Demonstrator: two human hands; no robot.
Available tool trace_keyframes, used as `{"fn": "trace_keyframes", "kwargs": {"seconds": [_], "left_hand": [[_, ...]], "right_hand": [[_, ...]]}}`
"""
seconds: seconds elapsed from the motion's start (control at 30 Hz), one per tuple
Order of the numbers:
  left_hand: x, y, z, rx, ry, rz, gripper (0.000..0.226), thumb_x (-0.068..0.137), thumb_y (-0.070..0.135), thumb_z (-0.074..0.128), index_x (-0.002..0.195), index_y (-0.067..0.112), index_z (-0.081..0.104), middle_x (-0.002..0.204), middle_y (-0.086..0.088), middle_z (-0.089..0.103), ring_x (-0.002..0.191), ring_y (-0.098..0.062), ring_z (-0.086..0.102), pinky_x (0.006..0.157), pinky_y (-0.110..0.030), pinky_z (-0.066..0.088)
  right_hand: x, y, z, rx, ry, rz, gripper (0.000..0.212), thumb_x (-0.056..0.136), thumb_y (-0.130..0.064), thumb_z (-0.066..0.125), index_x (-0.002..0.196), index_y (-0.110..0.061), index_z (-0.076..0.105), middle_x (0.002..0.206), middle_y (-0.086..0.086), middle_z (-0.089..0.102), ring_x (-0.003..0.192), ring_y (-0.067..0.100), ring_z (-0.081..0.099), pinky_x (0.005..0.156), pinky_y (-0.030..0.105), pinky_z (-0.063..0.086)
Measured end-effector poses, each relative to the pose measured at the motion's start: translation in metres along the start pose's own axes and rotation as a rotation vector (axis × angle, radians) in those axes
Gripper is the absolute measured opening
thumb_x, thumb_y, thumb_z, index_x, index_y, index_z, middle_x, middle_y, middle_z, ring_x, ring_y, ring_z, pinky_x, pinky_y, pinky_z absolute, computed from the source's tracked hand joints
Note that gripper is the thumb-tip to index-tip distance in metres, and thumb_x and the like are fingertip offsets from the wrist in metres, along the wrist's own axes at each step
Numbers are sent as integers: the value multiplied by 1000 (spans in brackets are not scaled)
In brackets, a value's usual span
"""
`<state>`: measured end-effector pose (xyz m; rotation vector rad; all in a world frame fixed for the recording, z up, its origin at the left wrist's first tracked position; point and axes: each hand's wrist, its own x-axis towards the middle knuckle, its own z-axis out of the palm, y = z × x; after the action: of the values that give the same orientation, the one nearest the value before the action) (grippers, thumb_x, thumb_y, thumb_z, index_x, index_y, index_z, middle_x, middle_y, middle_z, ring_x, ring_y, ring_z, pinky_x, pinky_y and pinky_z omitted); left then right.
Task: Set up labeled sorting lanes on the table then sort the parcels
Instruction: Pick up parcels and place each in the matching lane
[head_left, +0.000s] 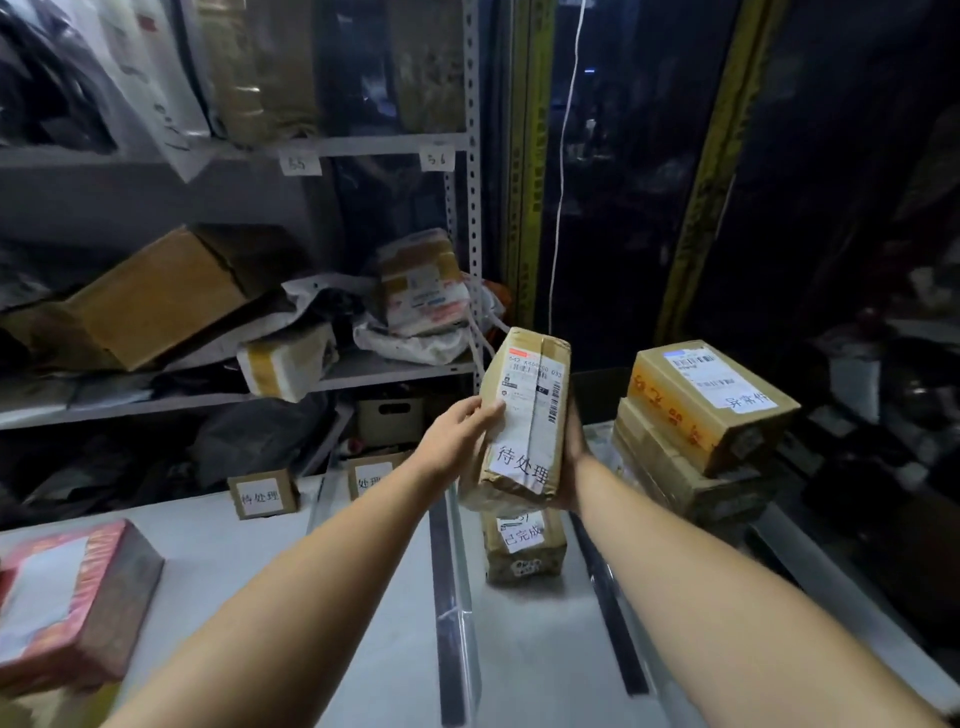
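Observation:
A taped brown parcel (524, 415) with a shipping label and a white handwritten label is held up above the table's middle lane. My left hand (457, 441) grips its left side, thumb across the front. My right hand (571, 457) cups its right side and bottom, mostly hidden behind it. Below it a small brown parcel (522, 548) with a handwritten label stands on the white table (291, 561). Two small labelled boxes, one (262, 493) on the left and one (371, 475) beside it, stand at the table's back edge. Dark strips (447, 597) divide the table into lanes.
A stack of brown boxes (701, 415) stands on the right lane. A red-edged flat box (67, 603) lies at the left front. Behind the table, metal shelves (363, 374) hold several parcels and bags. The right side is dark.

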<state>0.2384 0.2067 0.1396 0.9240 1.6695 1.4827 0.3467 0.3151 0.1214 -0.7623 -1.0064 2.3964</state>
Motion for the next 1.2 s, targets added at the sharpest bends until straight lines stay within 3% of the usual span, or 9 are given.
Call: {"fn": "trace_keyframes", "kwargs": {"seconds": [0.2, 0.33, 0.43, 0.57, 0.7, 0.83, 0.93, 1.07, 1.2], "left_hand": [[-9, -4, -11, -303, -133, -215, 68, 87, 62, 56, 135, 14, 55, 122, -14, 70, 99, -26, 73, 71, -32, 59], [-4, -6, -14, -345, -9, -41, 93, 67, 56, 70, 138, 2, 45, 132, -25, 60, 112, -37, 64, 80, -41, 60], [-5, -7, -13, -366, -2, -38, 97, 63, 58, 70, 138, 3, 45, 134, -24, 59, 120, -41, 60, 84, -43, 59], [-5, -11, -13, -352, -25, -90, 80, 76, 61, 62, 137, 10, 51, 129, -19, 65, 109, -35, 68, 76, -38, 61], [-7, -13, -10, -366, -47, -155, 52, 101, 52, 34, 131, 18, 59, 111, -11, 74, 87, -22, 75, 66, -29, 58], [-10, -13, -4, -432, -40, -177, 57, 101, 54, 32, 136, 16, 57, 111, -13, 75, 91, -25, 74, 74, -33, 58], [-14, -10, 5, -475, -43, -165, 58, 102, 51, 29, 141, 14, 52, 115, -14, 73, 97, -26, 72, 79, -35, 58], [-13, -3, 21, -451, -60, -131, 56, 104, 48, 28, 141, 12, 49, 123, -18, 68, 99, -26, 71, 78, -33, 61], [-12, -5, 34, -391, -66, -131, 57, 103, 52, 29, 142, 16, 51, 126, -17, 68, 112, -31, 68, 95, -42, 54]], "right_hand": [[-2, 5, 19, -84, -49, 3, 74, 102, -68, 17, 108, -16, 69, 89, 14, 79, 73, 29, 77, 56, 35, 61], [5, 8, 25, -54, -62, -57, 72, 102, -67, 21, 117, -15, 68, 107, 15, 77, 89, 30, 77, 85, 44, 55], [7, 9, 25, -55, -91, -53, 76, 100, -71, 23, 125, -14, 67, 118, 17, 74, 101, 34, 74, 92, 48, 52], [6, 9, 22, -97, -101, -35, 79, 100, -72, 22, 140, -15, 60, 133, 20, 66, 118, 38, 66, 99, 50, 52], [-5, 3, 15, -148, -140, -23, 73, 100, -72, 21, 127, -22, 66, 127, 16, 71, 114, 34, 69, 98, 49, 53], [-13, -1, -1, -278, -188, 27, 65, 86, -71, 59, 130, -24, 68, 132, 19, 67, 128, 44, 59, 111, 67, 38], [-19, -7, -8, -372, -221, 101, 68, 76, -63, 73, 130, -22, 67, 126, 15, 72, 121, 39, 65, 106, 64, 44], [-30, -11, -14, -257, -228, 65, 45, 94, -41, 59, 133, -17, 60, 111, 13, 77, 94, 28, 76, 77, 41, 60], [-33, -12, -23, -159, -238, -2, 31, 104, -30, 48, 127, -15, 61, 111, 15, 76, 94, 29, 76, 80, 43, 63]]}}
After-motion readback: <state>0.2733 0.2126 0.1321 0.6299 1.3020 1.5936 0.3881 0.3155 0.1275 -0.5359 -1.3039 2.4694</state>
